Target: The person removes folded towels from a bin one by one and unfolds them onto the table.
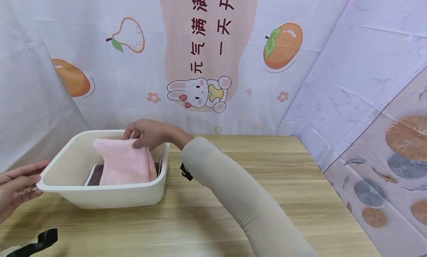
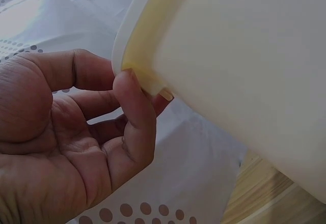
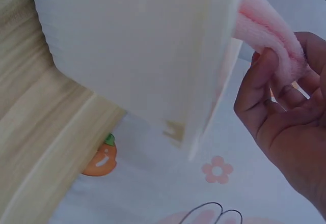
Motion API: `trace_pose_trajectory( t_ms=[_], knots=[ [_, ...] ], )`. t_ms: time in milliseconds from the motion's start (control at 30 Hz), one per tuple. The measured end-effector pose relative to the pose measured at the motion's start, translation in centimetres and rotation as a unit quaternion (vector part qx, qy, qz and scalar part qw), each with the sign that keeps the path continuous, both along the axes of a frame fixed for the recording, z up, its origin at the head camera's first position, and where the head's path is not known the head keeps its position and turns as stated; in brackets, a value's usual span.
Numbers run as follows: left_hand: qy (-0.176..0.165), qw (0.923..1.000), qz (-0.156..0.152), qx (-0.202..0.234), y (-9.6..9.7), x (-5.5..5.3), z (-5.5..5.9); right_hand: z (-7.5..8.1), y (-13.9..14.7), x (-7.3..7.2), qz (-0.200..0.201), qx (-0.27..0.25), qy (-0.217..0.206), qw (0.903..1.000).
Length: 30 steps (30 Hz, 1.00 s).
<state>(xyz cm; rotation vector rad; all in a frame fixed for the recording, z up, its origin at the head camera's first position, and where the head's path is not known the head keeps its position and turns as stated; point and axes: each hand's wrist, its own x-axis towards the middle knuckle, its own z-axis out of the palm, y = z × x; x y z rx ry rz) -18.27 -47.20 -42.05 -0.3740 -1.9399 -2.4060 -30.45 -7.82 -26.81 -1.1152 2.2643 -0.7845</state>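
Note:
A white plastic basin (image 1: 110, 196) stands on the left part of the wooden table. Between the thumb and fingers of my right hand (image 1: 151, 133) is the upper edge of a folded pink towel (image 1: 125, 164), its lower part inside the basin. The right wrist view shows the soft pink cloth (image 3: 270, 30) pinched just beyond the basin wall. Beneath it, partly covered, lies a dark brown cloth with a pale border (image 1: 95, 175). My left hand (image 1: 20, 186) grips the basin's left rim; in the left wrist view its curled fingers (image 2: 135, 112) hold the rim's corner.
The wooden tabletop (image 1: 267, 190) stretches to the right of the basin. A white printed curtain (image 1: 133, 75) hangs right behind the table, and another patterned cloth (image 1: 367, 138) drops along its right edge. A black strap (image 1: 46, 238) shows near my left wrist.

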Motion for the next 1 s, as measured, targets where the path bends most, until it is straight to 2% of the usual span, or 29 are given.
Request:
trace_pose_trajectory(
  t_ms=[67,267,467,733,833,1000],
  knots=[
    [0.001,1.0000,-0.004,0.001,0.1,0.0,0.0,0.7,0.4,0.1,-0.005,-0.014,-0.018,0.9997],
    [-0.004,1.0000,0.002,-0.008,0.2,0.1,0.0,3.1,1.8,0.3,0.000,-0.039,-0.030,0.9988],
    [0.002,0.9999,-0.010,0.011,0.2,0.0,-0.1,5.8,3.7,0.6,-0.005,-0.037,0.006,0.9993],
    [-0.010,0.9995,0.021,-0.020,0.5,0.5,-0.2,8.8,7.4,1.0,-0.024,-0.060,0.034,0.9973],
    [-0.019,0.9989,0.031,-0.031,0.5,0.6,-0.1,9.7,9.1,1.1,-0.037,-0.075,0.029,0.9960],
    [-0.028,0.9988,0.029,-0.026,0.6,0.4,0.1,11.2,12.1,1.0,-0.050,-0.101,0.028,0.9932]
  ],
)
